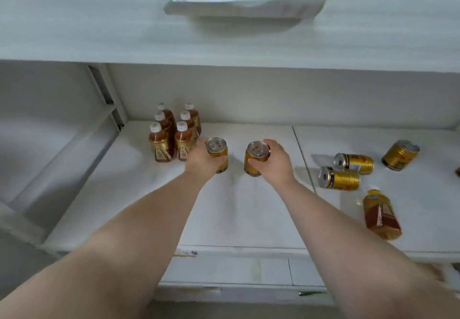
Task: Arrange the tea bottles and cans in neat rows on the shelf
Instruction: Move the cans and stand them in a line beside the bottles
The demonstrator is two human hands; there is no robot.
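Six tea bottles [174, 132] with white caps stand upright in two neat columns of three at the left-centre of the frame, on the white shelf [249, 214], toward its back wall. Just to their right, the left hand [201, 157] wraps around a gold can [217, 153] from the left side, its fingers curled behind the can and its knuckles almost brushing the nearest bottle. The can is upright, its silver lid facing up; whether its base touches the shelf cannot be told.

Near the middle of the frame, a little apart from the first can, the right hand [275, 160] clasps a second gold can [256, 157] from the right, thumb across the front and fingers over the rim. This can tilts slightly leftward.

Further right, past a seam in the shelf, two cans [346, 170] lie on their sides, one just in front of the other, lids pointing left. A third toppled can [400, 155] lies further right. Below them, in the lower right, one bottle [380, 215] lies flat with its cap pointing toward the back.
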